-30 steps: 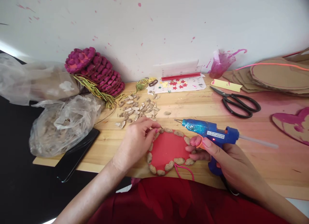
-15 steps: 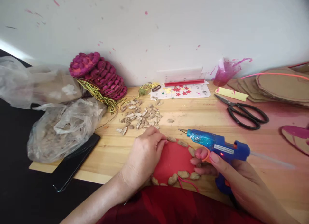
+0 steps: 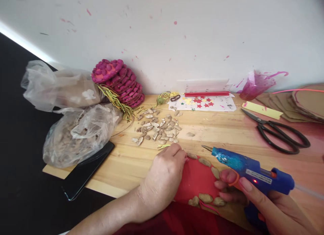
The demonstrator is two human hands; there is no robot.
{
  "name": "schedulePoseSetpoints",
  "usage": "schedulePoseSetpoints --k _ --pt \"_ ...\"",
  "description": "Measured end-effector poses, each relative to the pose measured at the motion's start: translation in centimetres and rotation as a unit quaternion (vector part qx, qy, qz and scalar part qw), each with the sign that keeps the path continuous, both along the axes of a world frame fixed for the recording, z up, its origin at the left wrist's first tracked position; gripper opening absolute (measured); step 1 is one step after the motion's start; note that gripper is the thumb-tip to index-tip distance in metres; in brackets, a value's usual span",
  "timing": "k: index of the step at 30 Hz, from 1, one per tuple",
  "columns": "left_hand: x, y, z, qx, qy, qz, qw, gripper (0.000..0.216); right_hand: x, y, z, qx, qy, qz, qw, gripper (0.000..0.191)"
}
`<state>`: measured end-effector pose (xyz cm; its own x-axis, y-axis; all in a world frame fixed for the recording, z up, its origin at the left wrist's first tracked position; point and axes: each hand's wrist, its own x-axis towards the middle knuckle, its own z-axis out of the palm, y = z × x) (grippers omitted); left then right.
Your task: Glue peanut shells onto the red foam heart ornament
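The right hand (image 3: 283,209) grips the glue gun (image 3: 250,167) (red light (image 3: 255,181) on). The left hand (image 3: 163,177) curls over the red card (image 3: 198,179) on the table (image 3: 131,164); whether it pinches anything, I cannot tell.

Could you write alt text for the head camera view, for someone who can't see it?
A person's right hand holds a blue hot glue gun while the left hand touches the left edge of a red panel bordered with peanut shells. Beyond lie loose peanut shells and scissors on a wooden table.
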<state>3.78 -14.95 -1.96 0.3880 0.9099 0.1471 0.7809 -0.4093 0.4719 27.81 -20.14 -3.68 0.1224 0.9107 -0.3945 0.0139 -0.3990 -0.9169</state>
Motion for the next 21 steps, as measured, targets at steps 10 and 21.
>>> schedulePoseSetpoints --k 10,21 --pt "-1.0 0.8 0.7 -0.039 -0.142 0.039 0.988 0.016 -0.1 0.2 1.4 -0.024 0.072 0.066 0.995 0.026" --pt "-1.4 1.4 0.6 -0.081 -0.170 0.060 0.980 0.014 -0.8 0.4 1.8 -0.027 0.039 0.024 0.999 0.028"
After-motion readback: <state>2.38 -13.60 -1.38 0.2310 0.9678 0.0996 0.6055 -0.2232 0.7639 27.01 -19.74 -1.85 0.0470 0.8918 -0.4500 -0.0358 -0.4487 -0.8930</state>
